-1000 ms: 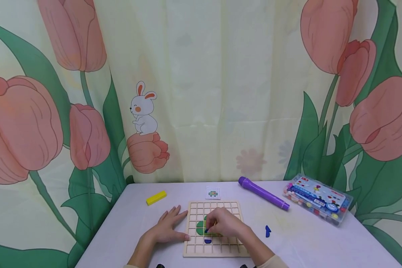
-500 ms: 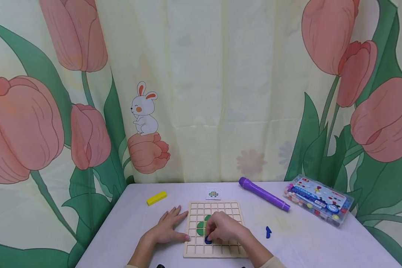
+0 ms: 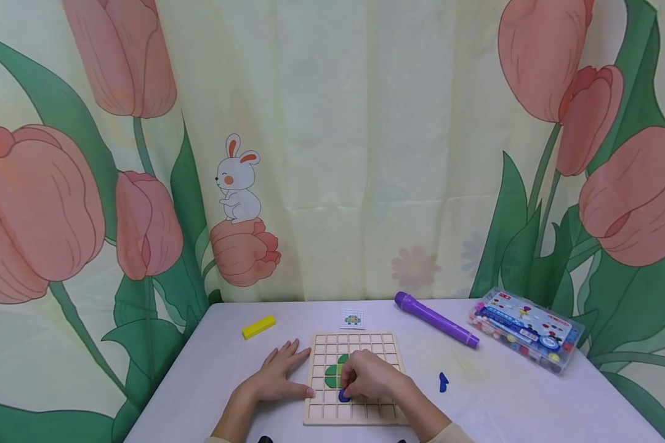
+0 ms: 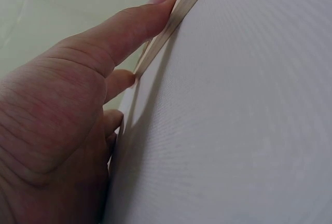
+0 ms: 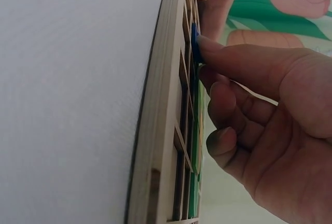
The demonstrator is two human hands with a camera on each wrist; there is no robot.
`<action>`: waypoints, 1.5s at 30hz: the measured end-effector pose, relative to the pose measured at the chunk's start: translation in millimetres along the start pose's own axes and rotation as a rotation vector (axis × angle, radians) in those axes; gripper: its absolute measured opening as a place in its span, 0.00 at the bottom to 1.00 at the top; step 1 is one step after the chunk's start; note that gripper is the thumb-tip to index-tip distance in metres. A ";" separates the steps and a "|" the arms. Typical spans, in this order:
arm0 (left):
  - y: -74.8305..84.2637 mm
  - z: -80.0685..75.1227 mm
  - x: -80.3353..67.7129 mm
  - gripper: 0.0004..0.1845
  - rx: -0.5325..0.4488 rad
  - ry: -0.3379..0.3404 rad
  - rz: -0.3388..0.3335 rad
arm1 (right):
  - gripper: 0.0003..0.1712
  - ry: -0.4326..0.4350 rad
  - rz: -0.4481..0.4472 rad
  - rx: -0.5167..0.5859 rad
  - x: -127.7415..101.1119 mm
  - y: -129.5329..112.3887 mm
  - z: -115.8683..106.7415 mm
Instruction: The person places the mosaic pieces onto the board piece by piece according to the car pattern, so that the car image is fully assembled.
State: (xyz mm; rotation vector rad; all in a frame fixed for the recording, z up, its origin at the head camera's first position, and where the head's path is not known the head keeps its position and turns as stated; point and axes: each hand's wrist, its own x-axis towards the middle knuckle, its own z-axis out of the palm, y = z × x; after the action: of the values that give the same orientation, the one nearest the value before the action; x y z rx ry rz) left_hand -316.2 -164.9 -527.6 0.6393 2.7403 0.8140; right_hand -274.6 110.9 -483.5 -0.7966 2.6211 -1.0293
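A wooden grid board lies on the white table in the head view. A green rounded piece sits in its cells. My right hand is curled over the board's near-left part, its fingertips pinching a small blue piece against the grid. In the right wrist view, the thumb tip presses on that blue piece, above the board's edge. My left hand lies flat on the table, fingers spread. Its thumb rests along the board's left edge.
Another blue piece lies on the table to the right of the board. Behind the board are a small pattern card, a yellow block, a purple marker and a clear box of coloured pieces. A tulip curtain hangs behind.
My right hand has moved from the green piece toward the board's near side and now sits on the blue piece. The left hand has stayed put.
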 end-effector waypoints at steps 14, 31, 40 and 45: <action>0.7 -1.1 -1.1 0.53 -0.002 -0.004 -0.006 | 0.07 0.002 0.009 0.002 -0.5 -1.2 -0.1; 2.2 -0.7 0.0 0.53 0.019 0.007 -0.008 | 0.08 0.130 -0.062 -0.017 -8.7 11.7 -23.5; 0.8 0.8 1.1 0.53 0.024 0.013 -0.010 | 0.11 0.215 -0.076 -0.018 -25.1 33.4 -51.6; 1.1 1.1 0.7 0.53 0.014 0.010 -0.008 | 0.10 0.266 -0.059 -0.035 -38.5 46.3 -64.9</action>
State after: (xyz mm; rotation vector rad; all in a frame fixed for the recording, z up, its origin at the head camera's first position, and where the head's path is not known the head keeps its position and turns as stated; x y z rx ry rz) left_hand -316.1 -163.2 -527.9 0.6286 2.7583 0.7986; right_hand -286.2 197.2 -467.4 -0.7987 2.8590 -1.1826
